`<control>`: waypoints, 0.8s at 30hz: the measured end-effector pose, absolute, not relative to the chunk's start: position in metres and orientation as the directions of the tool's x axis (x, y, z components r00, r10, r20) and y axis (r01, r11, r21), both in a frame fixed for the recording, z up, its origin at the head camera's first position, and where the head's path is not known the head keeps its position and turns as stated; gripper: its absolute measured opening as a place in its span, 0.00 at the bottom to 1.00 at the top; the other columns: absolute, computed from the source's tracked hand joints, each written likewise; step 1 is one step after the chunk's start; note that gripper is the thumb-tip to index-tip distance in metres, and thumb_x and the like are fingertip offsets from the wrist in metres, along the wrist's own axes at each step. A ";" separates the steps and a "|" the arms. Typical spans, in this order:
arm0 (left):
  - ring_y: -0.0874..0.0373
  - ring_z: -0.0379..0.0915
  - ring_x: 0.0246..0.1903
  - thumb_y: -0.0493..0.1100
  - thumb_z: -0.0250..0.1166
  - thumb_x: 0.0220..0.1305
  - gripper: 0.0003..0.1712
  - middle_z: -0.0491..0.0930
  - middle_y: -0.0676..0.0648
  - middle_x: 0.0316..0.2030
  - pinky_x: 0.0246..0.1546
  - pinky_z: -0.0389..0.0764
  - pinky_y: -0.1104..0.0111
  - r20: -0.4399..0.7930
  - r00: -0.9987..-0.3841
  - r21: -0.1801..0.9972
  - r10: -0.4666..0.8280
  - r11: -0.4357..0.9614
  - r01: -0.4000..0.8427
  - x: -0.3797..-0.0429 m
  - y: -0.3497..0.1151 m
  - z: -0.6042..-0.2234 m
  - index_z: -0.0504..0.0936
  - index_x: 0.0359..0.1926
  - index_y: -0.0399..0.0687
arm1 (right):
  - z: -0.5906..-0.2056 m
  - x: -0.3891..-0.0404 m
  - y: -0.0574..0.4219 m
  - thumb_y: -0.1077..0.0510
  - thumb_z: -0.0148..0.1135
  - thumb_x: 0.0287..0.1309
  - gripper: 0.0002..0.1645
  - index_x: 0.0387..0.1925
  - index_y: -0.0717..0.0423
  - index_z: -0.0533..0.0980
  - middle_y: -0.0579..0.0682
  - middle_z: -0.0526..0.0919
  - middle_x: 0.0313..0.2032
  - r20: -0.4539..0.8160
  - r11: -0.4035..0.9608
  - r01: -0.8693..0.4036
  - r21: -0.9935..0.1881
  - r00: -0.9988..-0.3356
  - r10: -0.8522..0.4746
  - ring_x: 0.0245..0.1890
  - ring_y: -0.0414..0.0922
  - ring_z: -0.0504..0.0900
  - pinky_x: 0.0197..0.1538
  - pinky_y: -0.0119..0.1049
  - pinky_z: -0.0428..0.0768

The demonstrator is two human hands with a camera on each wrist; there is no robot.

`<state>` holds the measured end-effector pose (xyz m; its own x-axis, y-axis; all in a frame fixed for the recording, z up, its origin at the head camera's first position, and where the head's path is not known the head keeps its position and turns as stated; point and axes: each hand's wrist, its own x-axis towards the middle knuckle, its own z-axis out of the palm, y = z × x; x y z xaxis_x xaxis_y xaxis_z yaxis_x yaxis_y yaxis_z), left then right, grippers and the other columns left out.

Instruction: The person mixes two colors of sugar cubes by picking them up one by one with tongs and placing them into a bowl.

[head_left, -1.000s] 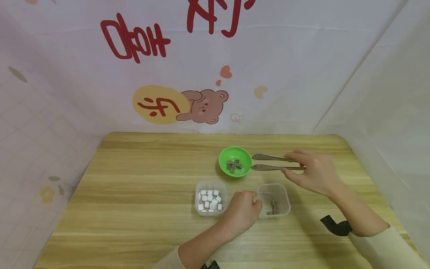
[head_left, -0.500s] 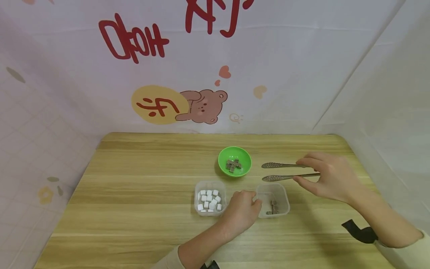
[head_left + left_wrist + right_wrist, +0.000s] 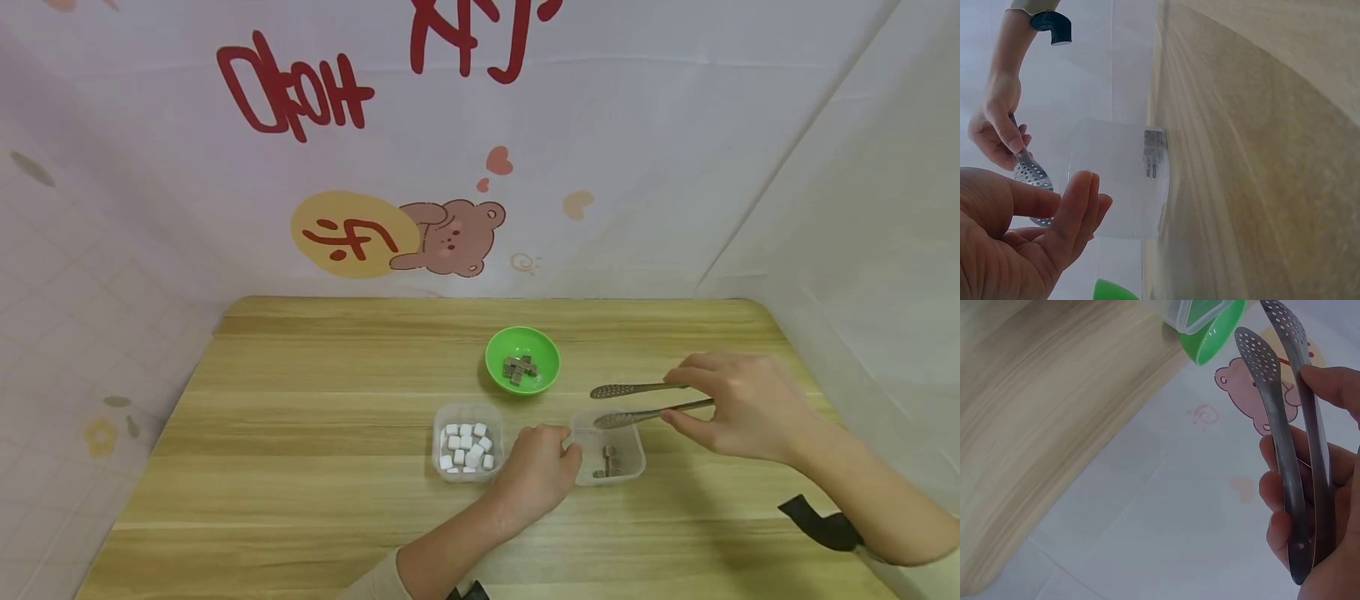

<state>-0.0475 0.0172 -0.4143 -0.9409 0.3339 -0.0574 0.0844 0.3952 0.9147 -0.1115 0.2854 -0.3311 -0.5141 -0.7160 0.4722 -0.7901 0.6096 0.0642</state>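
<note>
My right hand [image 3: 738, 406] grips metal tongs [image 3: 1285, 425] with perforated tips. The two arms of the tongs stand apart with nothing between them, above a clear plastic container [image 3: 641, 446]. Several small brown-grey cubes [image 3: 609, 460] lie in that container. At its left rim is my left hand [image 3: 536, 471], thumb and fingers pinching the edge; in the left wrist view the fingertips [image 3: 1082, 187] overlap the container's wall. Behind, a green bowl [image 3: 551, 346] holds several more brown-grey cubes [image 3: 517, 368].
Left of my left hand stands a second clear container [image 3: 437, 442] with several white cubes [image 3: 467, 446]. Everything rests on a wood-grain table [image 3: 300, 417]. A white printed cloth [image 3: 637, 167] hangs behind the table and at both sides.
My right hand and the tongs have moved from beside the green bowl rightward and toward me, to above the right container. My left hand stays at that container's rim.
</note>
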 end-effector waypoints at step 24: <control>0.70 0.51 0.08 0.35 0.56 0.74 0.24 0.58 0.60 0.09 0.11 0.55 0.75 -0.059 -0.942 0.915 0.331 0.395 0.082 -0.046 0.015 -0.411 0.63 0.19 0.53 | -0.334 -0.102 0.249 0.53 0.77 0.33 0.22 0.16 0.46 0.66 0.36 0.59 0.18 0.184 0.471 -0.851 0.235 -0.437 -0.881 0.17 0.33 0.56 0.18 0.27 0.57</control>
<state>-0.0459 0.0150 -0.4108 -0.9417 0.3312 -0.0590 0.0817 0.3952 0.9149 -0.1020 0.2489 -0.3339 -0.4366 -0.8807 0.1835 -0.8506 0.4706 0.2347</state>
